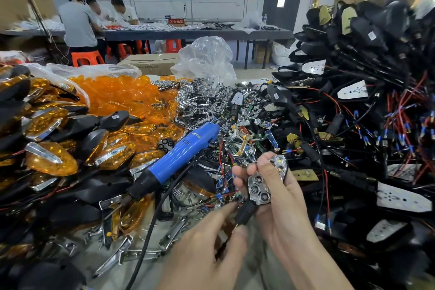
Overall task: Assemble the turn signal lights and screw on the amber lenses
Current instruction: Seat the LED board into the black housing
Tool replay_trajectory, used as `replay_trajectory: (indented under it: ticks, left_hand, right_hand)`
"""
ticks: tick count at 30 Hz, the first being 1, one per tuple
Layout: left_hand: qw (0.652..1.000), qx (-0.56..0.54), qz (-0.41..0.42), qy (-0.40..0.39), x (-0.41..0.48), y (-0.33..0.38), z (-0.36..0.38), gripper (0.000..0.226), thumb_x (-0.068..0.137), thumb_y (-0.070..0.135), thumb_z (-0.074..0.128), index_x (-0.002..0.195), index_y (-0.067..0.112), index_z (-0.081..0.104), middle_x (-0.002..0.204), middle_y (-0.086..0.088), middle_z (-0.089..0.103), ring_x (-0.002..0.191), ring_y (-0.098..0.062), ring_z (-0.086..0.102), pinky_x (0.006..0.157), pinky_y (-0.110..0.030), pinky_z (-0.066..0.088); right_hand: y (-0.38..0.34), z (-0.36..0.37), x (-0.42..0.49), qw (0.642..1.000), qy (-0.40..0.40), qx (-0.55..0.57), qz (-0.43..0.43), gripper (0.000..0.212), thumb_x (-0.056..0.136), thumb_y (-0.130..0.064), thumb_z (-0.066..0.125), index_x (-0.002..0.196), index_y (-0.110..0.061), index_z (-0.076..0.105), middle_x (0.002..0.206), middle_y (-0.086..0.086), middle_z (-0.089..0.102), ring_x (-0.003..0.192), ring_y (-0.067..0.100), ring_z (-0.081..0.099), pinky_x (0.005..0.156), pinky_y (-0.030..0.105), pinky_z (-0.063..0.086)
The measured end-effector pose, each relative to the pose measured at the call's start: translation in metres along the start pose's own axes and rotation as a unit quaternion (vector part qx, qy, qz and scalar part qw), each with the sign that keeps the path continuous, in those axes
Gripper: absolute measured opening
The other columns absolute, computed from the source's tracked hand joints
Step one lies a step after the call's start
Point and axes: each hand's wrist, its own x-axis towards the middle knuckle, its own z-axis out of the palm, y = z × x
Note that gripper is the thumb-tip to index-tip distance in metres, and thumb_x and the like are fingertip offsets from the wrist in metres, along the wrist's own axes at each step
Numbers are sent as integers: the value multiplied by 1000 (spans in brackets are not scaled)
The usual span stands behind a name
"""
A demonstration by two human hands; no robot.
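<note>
My right hand (280,198) grips a turn signal body with a chrome reflector (260,189) seated in it, thumb pressing near the LED board at the top. The black stalk of the light (246,215) points down toward me. My left hand (207,249) hovers just below and left of it, blurred, fingers loosely extended toward the stalk and holding nothing that I can see. A blue electric screwdriver (179,150) lies on the pile to the upper left. Loose amber lenses (122,94) are heaped at the back left.
Finished lights with amber lenses (50,160) are stacked at left. A tall heap of black housings with red and black wires (367,92) fills the right. Chrome reflectors (200,96) lie in the middle, beside a plastic bag (207,59). People work at a far table.
</note>
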Motion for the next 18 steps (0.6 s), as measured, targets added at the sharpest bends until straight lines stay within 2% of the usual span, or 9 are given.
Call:
replay_trajectory:
  ticks: [2, 6, 8, 10, 13, 18]
  left_hand:
    - [997, -72, -32, -19, 3, 3, -2, 54, 65, 85, 32, 117, 72, 41, 83, 22, 67, 74, 0, 63, 74, -29, 53]
    - [980, -184, -70, -34, 5, 7, -3, 42, 77, 83, 37, 110, 63, 53, 89, 25, 71, 78, 3, 68, 79, -30, 54]
    - [960, -260, -91, -47, 7, 13, -5, 39, 84, 77, 45, 103, 48, 63, 76, 9, 72, 67, -11, 69, 67, -31, 55]
    - [938, -329, -100, -49, 10, 17, -7, 40, 78, 62, 55, 98, 30, 68, 63, -2, 64, 56, -21, 63, 49, -31, 50]
    - [931, -349, -96, -43, 13, 17, -7, 46, 78, 52, 58, 100, 12, 65, 66, -4, 62, 55, -21, 61, 45, -30, 46]
    - [938, -335, -86, -31, 12, 14, -4, 44, 79, 55, 56, 95, 15, 63, 65, -1, 58, 56, -20, 61, 45, -30, 44]
  right_hand:
    - [4, 4, -4, 1000, -16, -6, 13, 5, 83, -21, 67, 82, -20, 71, 71, 8, 63, 87, 33, 76, 69, 31, 61]
    - [8, 6, -11, 998, -46, -35, 39, 4, 82, -28, 69, 82, -25, 71, 72, 5, 65, 100, 33, 74, 75, 28, 60]
    - [11, 6, -13, 996, -55, -42, 48, 7, 82, -29, 73, 84, -24, 69, 73, 4, 65, 106, 33, 73, 80, 27, 59]
    - [14, 6, -13, 995, -61, -53, 49, 9, 85, -30, 77, 83, -26, 70, 75, 4, 65, 109, 31, 72, 84, 29, 58]
    - [16, 7, -14, 994, -68, -70, 48, 5, 83, -29, 70, 80, -26, 69, 76, 2, 66, 110, 28, 72, 85, 28, 57]
    - [18, 6, -14, 993, -73, -61, 72, 6, 84, -30, 70, 82, -25, 69, 78, 4, 66, 109, 28, 72, 71, 28, 59]
